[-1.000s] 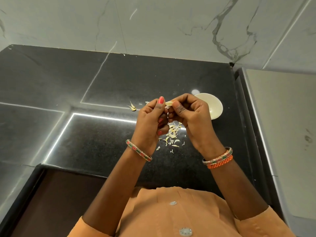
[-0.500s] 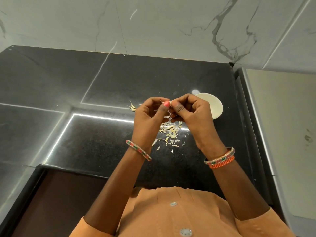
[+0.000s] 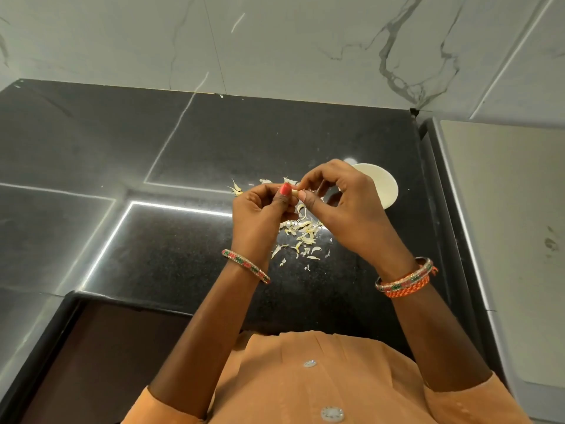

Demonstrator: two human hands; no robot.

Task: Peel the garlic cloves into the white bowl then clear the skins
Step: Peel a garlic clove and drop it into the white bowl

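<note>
A small pale garlic clove point(image 3: 294, 192) shows between the fingertips of both hands, held above the black counter. My left hand point(image 3: 260, 221) pinches it with thumb and curled fingers. My right hand point(image 3: 342, 206) pinches its other end, fingers curled over it. Loose garlic skins point(image 3: 301, 237) lie scattered on the counter under the hands, with a few more skin pieces point(image 3: 237, 188) farther back. The white bowl point(image 3: 383, 186) sits just behind my right hand, partly hidden by it; its contents are out of sight.
The black granite counter point(image 3: 183, 154) runs to a white marble wall point(image 3: 275, 41) at the back. A raised black edge and a beige surface point(image 3: 504, 224) lie to the right. The counter's front edge point(image 3: 128, 298) is near my body.
Both hands stay together on the clove, working it between the fingertips. The right hand has shifted slightly back toward the bowl. More skin pieces show beneath the hands.
</note>
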